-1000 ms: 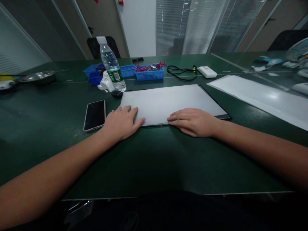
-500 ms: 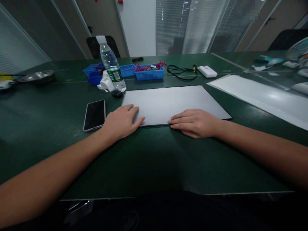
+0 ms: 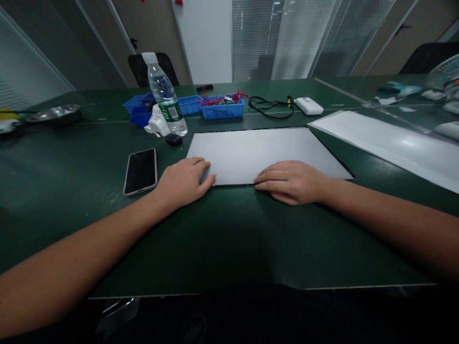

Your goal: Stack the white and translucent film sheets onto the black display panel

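A thin white panel point(image 3: 251, 150) with dark edges lies flat on the green table in front of me. My left hand point(image 3: 184, 180) rests at the panel's near left corner, thumb apart from the fingers, covering that corner. On the near edge, right of the middle, lie the stretched fingers of my right hand point(image 3: 289, 182), held close together. Neither hand is wrapped around anything. A phone point(image 3: 141, 172) with a dark screen lies just left of my left hand. Behind that hand sits a small black rounded object point(image 3: 174, 139), perhaps a mouse.
A water bottle point(image 3: 165, 98) stands beside a white plastic piece point(image 3: 157, 122). Blue trays point(image 3: 222, 112), one with red wires, sit behind the panel. A black cable point(image 3: 270, 107) runs near a white box point(image 3: 309, 106). At right lies a large white sheet point(image 3: 390, 143).
The white panel has slid a little to the right, its near right corner now farther out. My hands have stayed almost where they were.
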`<state>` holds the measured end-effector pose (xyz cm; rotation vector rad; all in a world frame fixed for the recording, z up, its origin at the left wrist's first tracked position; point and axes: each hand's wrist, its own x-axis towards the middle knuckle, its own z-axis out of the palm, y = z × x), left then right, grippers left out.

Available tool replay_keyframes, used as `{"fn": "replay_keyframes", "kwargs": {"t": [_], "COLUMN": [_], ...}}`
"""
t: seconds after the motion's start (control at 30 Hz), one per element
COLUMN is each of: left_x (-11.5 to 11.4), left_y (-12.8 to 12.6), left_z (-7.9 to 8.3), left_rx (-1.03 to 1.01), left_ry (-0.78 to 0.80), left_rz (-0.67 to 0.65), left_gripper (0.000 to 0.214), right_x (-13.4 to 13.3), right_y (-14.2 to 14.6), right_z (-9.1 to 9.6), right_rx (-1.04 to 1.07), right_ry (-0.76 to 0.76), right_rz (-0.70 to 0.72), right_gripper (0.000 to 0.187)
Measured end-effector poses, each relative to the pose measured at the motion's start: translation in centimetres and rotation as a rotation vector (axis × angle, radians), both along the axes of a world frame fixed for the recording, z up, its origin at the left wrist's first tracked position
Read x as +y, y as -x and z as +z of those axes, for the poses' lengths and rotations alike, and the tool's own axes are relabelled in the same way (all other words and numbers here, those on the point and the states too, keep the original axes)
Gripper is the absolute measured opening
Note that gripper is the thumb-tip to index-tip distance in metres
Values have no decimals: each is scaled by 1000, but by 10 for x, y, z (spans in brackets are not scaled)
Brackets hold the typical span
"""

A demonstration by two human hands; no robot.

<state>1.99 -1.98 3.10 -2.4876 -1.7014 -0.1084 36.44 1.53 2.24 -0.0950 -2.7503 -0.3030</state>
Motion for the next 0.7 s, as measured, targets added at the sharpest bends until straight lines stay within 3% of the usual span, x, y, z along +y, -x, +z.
{"fn": "replay_keyframes", "kwargs": {"t": [0.57, 0.63, 0.7], "left_x": [-5, -6, -6], "left_y": [-8, -8, -9], "left_z": [5, 6, 7], "left_rx": [72, 78, 89], "left_ry": [25, 29, 30], "left_rz": [57, 61, 61], "left_gripper": [61, 61, 60], "right_x": [6, 15, 27], "right_y": [-2, -13, -32], "right_z": [0, 5, 12], "right_rx": [-65, -99, -104], "right_ry": [10, -13, -39], "right_rz": [-21, -80, -240], "right_gripper": [33, 36, 41]}}
